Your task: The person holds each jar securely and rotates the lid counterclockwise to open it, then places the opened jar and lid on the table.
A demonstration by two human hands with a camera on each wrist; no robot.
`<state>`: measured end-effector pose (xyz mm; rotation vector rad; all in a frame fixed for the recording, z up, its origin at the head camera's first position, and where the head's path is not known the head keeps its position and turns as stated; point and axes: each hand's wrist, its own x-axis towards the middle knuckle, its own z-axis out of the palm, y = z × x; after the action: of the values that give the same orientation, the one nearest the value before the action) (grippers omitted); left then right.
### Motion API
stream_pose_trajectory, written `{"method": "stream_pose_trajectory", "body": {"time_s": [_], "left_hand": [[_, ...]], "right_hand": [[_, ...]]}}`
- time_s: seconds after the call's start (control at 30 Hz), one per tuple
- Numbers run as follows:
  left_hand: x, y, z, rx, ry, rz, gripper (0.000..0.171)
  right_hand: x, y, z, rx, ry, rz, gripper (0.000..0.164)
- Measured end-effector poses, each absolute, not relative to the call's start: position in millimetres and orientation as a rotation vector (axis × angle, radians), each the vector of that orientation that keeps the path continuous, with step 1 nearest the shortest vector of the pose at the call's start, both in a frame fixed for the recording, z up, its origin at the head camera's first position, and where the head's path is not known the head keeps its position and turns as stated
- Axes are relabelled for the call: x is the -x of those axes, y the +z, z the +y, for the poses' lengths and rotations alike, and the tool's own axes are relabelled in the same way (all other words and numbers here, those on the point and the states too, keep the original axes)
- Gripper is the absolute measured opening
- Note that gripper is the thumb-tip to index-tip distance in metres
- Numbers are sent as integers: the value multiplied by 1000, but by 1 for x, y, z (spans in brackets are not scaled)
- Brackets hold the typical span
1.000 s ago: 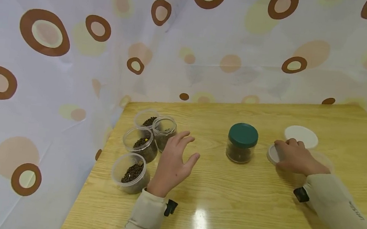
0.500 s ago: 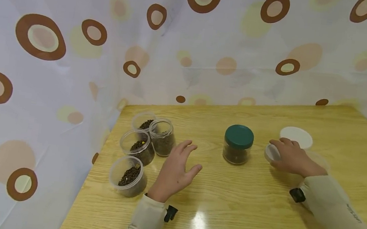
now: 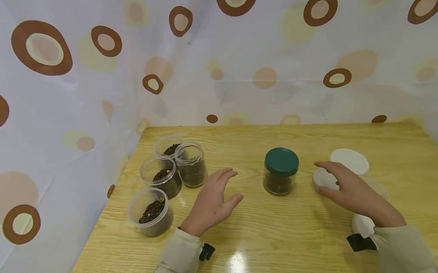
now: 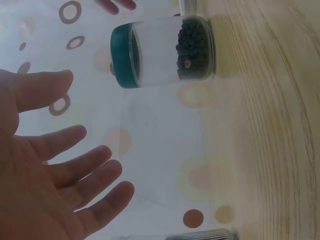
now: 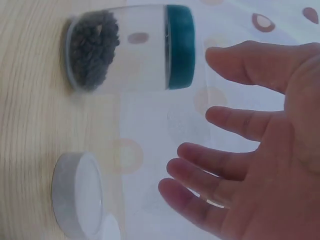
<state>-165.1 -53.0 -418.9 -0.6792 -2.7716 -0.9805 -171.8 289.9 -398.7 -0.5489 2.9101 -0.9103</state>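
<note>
My left hand (image 3: 210, 204) hovers over the table with fingers spread and nothing in them, just right of the open tubs. My right hand (image 3: 354, 189) is also empty, its fingers extended above a thick white lid (image 3: 322, 180) that lies on the table. In the right wrist view, this white lid (image 5: 80, 195) stands apart from the fingertips. Between the hands is a clear jar (image 3: 277, 182) with a dark green screw lid (image 3: 281, 161). Dark pellets (image 4: 192, 50) fill its lower part, as the left wrist view shows.
At the left stand several open clear containers, including a front tub (image 3: 155, 224) and a taller jar (image 3: 194, 172), holding dark brown pellets (image 3: 151, 211). Behind the right hand lies a flat white lid (image 3: 349, 159). A white round object (image 3: 363, 226) sits by the right wrist. Patterned sheeting (image 3: 255, 45) surrounds the table.
The right hand has let go of the thick white lid and lifted off it, its fingers straightening. The left hand stays nearly in place. The head view has shifted slightly.
</note>
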Motion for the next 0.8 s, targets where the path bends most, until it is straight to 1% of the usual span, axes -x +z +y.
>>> {"method": "stream_pose_trajectory", "body": {"time_s": [0.17, 0.27, 0.57, 0.7, 0.8], "left_hand": [[179, -425, -44, 650, -1027, -2795, 56], [187, -429, -33, 629, -1089, -2837, 62], [213, -440, 6, 600, -1123, -2934, 87], [220, -446, 22, 519, -1196, -2943, 101], [223, -449, 31, 424, -1245, -2962, 109]], "right_hand": [[166, -398, 286, 562, -1056, 2906, 63], [165, -401, 285, 541, -1110, 2896, 64], [165, -410, 283, 557, -1184, 2824, 67], [165, -411, 282, 543, -1179, 2812, 68], [164, -413, 281, 532, -1166, 2810, 68]]}}
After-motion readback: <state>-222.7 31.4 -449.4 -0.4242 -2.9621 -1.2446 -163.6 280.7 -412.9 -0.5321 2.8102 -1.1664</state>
